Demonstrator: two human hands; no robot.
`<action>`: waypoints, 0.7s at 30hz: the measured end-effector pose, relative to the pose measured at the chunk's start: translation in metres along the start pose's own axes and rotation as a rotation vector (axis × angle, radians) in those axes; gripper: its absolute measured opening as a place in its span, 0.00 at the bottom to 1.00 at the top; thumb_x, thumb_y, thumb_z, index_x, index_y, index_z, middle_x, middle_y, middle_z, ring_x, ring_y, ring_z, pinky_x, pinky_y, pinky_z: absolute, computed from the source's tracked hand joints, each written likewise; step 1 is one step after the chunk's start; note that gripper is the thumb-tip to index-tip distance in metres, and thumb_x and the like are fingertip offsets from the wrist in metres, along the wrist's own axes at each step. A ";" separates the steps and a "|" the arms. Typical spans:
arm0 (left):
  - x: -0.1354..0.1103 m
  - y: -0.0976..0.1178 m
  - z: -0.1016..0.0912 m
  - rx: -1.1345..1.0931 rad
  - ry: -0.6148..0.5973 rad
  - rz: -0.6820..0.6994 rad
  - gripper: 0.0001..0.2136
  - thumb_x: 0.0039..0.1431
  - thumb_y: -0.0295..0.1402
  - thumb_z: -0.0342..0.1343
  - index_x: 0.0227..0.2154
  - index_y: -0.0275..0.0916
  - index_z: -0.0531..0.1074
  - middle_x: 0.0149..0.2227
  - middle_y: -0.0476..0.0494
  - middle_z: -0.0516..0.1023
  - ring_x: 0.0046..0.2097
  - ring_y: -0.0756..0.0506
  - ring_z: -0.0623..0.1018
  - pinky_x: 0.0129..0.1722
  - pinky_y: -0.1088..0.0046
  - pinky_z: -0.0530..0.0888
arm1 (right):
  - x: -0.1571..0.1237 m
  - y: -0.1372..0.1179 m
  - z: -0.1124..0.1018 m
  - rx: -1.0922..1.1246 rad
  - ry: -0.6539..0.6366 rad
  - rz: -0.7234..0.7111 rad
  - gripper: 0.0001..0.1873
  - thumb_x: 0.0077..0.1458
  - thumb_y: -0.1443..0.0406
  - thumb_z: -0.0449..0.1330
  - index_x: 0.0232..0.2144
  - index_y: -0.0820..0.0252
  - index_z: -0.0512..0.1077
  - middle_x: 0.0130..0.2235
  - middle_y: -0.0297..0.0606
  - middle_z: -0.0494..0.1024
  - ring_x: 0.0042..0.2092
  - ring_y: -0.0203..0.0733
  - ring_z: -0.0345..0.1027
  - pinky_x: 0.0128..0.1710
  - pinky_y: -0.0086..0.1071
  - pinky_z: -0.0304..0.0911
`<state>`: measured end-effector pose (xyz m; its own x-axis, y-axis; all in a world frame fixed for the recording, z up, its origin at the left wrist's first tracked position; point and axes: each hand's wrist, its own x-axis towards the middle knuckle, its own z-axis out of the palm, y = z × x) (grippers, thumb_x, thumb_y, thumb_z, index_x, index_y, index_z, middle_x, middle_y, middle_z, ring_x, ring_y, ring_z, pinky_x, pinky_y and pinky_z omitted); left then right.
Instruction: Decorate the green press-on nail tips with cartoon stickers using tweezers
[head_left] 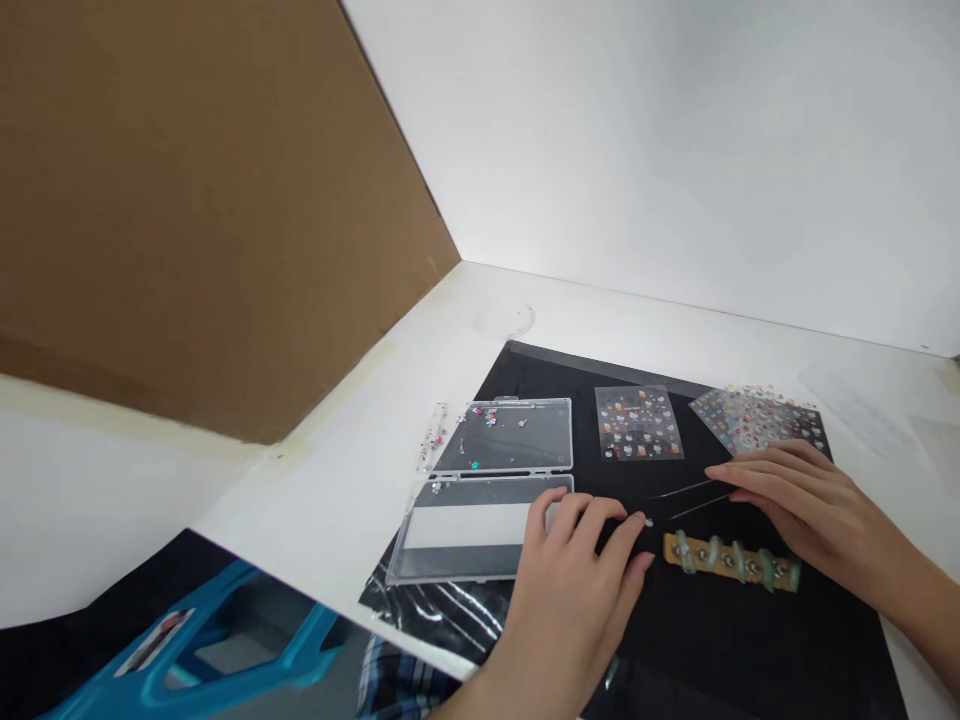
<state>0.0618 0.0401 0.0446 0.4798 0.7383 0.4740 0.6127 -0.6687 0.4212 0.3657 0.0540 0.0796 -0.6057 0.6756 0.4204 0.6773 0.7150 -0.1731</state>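
Observation:
My left hand (574, 590) rests with curled fingers on the black mat (720, 645), beside the edge of an open clear plastic case (472, 530). A tiny white piece (647, 521) sits at its fingertip, and I cannot tell if it is gripped. My right hand (799, 505) holds thin metal tweezers (694, 497), their ends reaching left toward that piece. Below the tweezers lies a wooden strip (731, 565) with several pale green false nails. Sticker sheets (639, 422) lie at the mat's far side. Rhinestones lie inside a clear case lid (502, 435).
A second bundle of sticker sheets (754, 420) overlaps the mat's far right corner. The mat lies on a white board (360, 480) backed by a white wall (637, 140) and a brown cardboard panel (217, 210). Below the board's edge are a blue plastic object (202, 640) and plaid cloth (397, 680).

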 end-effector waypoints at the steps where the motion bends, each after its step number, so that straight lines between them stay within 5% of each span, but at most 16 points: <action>1: 0.002 0.001 0.001 0.012 0.001 -0.002 0.09 0.83 0.35 0.51 0.53 0.42 0.76 0.48 0.50 0.79 0.49 0.43 0.74 0.61 0.58 0.63 | 0.000 0.000 -0.001 -0.011 0.000 -0.006 0.19 0.74 0.75 0.56 0.61 0.57 0.73 0.50 0.34 0.87 0.48 0.35 0.82 0.53 0.33 0.68; 21: 0.015 0.005 0.009 0.115 0.033 0.063 0.08 0.75 0.25 0.58 0.36 0.38 0.77 0.35 0.50 0.73 0.38 0.43 0.67 0.49 0.59 0.63 | -0.002 0.001 -0.001 0.012 0.000 -0.002 0.21 0.73 0.74 0.58 0.64 0.56 0.73 0.51 0.34 0.87 0.49 0.36 0.83 0.52 0.34 0.70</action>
<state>0.0774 0.0485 0.0465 0.4997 0.6909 0.5225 0.6513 -0.6973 0.2993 0.3684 0.0528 0.0796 -0.6072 0.6737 0.4212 0.6706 0.7189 -0.1832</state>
